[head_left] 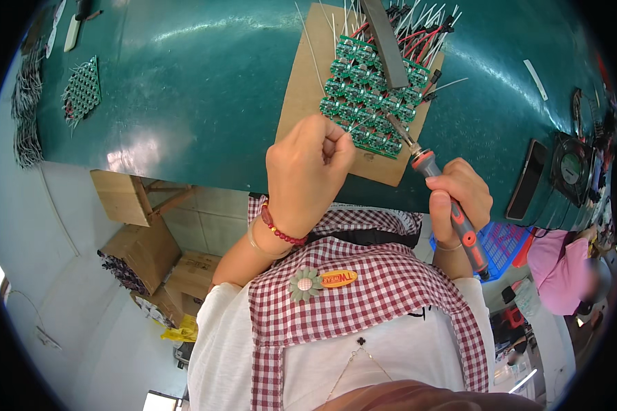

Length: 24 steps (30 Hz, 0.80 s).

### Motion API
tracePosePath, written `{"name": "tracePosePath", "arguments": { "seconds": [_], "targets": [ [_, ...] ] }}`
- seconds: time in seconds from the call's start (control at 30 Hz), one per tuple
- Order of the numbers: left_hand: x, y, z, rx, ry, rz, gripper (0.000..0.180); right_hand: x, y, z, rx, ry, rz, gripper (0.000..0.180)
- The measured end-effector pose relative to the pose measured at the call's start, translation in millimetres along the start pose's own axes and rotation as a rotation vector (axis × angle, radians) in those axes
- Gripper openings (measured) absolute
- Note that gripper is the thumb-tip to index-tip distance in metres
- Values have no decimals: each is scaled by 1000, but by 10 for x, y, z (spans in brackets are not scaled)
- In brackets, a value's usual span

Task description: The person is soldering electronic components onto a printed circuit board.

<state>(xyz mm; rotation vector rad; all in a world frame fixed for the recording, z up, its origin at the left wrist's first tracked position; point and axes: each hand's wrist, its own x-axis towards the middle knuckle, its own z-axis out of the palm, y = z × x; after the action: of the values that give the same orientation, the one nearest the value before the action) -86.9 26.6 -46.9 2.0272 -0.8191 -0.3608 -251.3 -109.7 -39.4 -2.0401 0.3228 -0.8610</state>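
Observation:
A panel of small green circuit boards (346, 89) lies on a brown cardboard sheet (298, 96), with red, black and white wires at its far edge. A dark flat bar (385, 44) rests across the panel's far part. My left hand (307, 168) is closed in a pinch at the panel's near left, a thin pale wire (360, 125) running from its fingertips over the boards. Wrapped round the grey and red handle of a soldering iron (463, 229) are the fingers of my right hand (465, 192). The iron's tip points at the panel's near right part, close to the wire; contact cannot be made out.
Another green board panel (83, 92) lies far left on the green table (185, 89), near a bundle of grey wires (27, 113). A phone (526, 179) and a black fan (572, 168) sit at right. Below the edge are cardboard boxes (144, 250) and a blue basket (497, 246).

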Motion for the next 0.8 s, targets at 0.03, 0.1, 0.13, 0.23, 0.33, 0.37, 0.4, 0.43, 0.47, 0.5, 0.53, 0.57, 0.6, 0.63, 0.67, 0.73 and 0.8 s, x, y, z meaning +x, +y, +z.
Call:
{"name": "tracePosePath", "arguments": {
  "seconds": [0.03,0.1,0.13,0.23,0.33,0.37,0.4,0.43,0.47,0.5,0.53,0.57,0.6,0.63,0.67,0.73,0.8],
  "targets": [
    [-1,0,4,4,-1,4,17,11,-10,0,2,-1,-1,10],
    [1,-4,18,6,-2,6,17,52,-47,-9,-35,-57,-11,11],
    [2,-11,30,-4,-4,11,17,74,-85,-17,-36,-59,-10,11],
    [6,-15,33,-3,-11,11,17,85,-119,-26,-79,-133,35,10],
    [1,32,-18,1,-26,-30,18,25,-48,-35,-60,-68,-65,10],
    [-3,57,-34,-4,-34,-65,18,-18,-45,-66,-9,24,-53,10],
    [-15,79,-44,-2,-34,-67,18,-53,-39,-92,46,115,-42,10],
    [-25,101,-46,-27,-43,-69,18,-69,-27,-115,46,141,-39,10],
    [-36,118,-38,-52,-52,-70,19,-78,-21,-126,48,140,-38,10],
    [-28,122,-7,-54,-55,-68,19,-78,-9,-138,32,121,-37,10],
    [-18,121,38,-48,-61,-17,19,-79,1,-145,15,103,-36,10],
    [-9,117,79,-43,-68,33,19,-84,7,-140,12,104,-35,10],
    [-8,112,117,-43,-70,35,19,-95,10,-129,6,105,-36,10],
    [-9,104,153,-34,-71,49,19,-104,13,-120,1,106,-36,10],
    [-7,100,174,-24,-72,62,20,-108,18,-116,0,108,-35,10],
    [-5,94,192,-6,-68,68,20,-123,25,-107,13,90,-20,10],
    [-2,91,198,12,-64,74,20,-124,9,-110,-2,59,1,10]
  ]
}}
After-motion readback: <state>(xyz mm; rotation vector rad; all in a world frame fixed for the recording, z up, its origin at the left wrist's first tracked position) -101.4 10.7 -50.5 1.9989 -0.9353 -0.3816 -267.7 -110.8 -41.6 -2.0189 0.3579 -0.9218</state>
